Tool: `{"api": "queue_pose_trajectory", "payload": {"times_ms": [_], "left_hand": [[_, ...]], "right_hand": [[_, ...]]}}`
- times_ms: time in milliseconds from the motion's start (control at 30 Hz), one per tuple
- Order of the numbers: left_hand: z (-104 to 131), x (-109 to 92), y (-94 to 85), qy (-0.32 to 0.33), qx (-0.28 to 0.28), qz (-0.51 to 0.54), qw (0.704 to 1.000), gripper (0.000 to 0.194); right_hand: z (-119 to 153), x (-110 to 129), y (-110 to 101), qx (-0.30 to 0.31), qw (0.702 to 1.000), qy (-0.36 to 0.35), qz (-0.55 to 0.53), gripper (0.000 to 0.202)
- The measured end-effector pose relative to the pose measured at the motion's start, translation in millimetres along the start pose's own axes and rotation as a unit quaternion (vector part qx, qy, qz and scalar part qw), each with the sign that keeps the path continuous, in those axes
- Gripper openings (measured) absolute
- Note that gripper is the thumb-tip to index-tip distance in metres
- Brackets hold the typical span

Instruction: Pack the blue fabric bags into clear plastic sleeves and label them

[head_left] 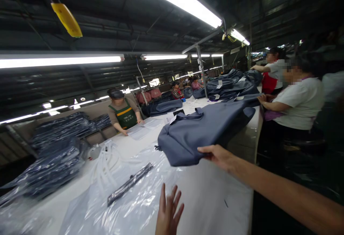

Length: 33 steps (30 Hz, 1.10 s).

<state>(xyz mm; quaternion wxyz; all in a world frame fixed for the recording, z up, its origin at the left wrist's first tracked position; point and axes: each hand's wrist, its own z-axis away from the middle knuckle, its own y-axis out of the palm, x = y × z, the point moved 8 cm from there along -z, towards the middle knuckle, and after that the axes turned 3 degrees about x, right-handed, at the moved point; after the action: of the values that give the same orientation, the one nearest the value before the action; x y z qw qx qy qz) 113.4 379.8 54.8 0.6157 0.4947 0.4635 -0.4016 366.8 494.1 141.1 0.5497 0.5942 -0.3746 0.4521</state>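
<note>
My right hand (216,154) pinches the near lower edge of a blue-grey bag (188,134), which lies partly raised over the white table (215,192). At the bottom centre my left hand (170,206) is held up with its fingers spread, nothing in it. Just beyond it, clear plastic sheets (139,199) cover the table. On them rests a dark narrow packet in clear wrap (130,184), to the left of the bag.
White strips (104,163) lie on the left of the table. Wrapped dark packs (53,167) are stacked farther left. A person in an apron (125,115) handles sheets across the table; others work at right, near a dark bag pile (225,84).
</note>
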Motion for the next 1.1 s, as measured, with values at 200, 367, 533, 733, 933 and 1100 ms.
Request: {"api": "queue_pose_trajectory", "payload": {"times_ms": [200, 367, 533, 733, 933, 1100], "left_hand": [[-14.8, -6.3, 7.4, -0.080, -0.046, 0.223, 0.970, 0.062], [36.7, 1.4, -17.2, -0.023, -0.069, 0.161, 0.984, 0.057], [98.8, -16.3, -69.6, -0.004, -0.124, 0.156, 0.980, 0.060], [199.4, 4.5, -198.9, -0.071, -0.286, 0.157, 0.943, 0.083], [281.7, 53.8, -250.4, -0.090, -0.411, 0.083, 0.903, 0.071], [298.7, 68.1, -252.0, -0.097, -0.416, -0.022, 0.904, 0.052]], "right_hand": [[100.5, -77.0, 19.8, 0.081, 0.976, 0.147, -0.141, 0.036], [74.0, -50.5, -72.4, -0.194, 0.962, 0.060, -0.182, 0.028], [97.5, -32.4, -58.9, -0.195, 0.967, 0.054, -0.156, 0.042], [192.7, -114.3, 25.3, 0.025, 0.955, 0.263, -0.139, 0.052], [239.6, -198.6, 53.5, 0.100, 0.918, 0.364, -0.123, 0.068], [259.5, -226.2, 29.9, 0.087, 0.897, 0.430, -0.044, 0.071]]}}
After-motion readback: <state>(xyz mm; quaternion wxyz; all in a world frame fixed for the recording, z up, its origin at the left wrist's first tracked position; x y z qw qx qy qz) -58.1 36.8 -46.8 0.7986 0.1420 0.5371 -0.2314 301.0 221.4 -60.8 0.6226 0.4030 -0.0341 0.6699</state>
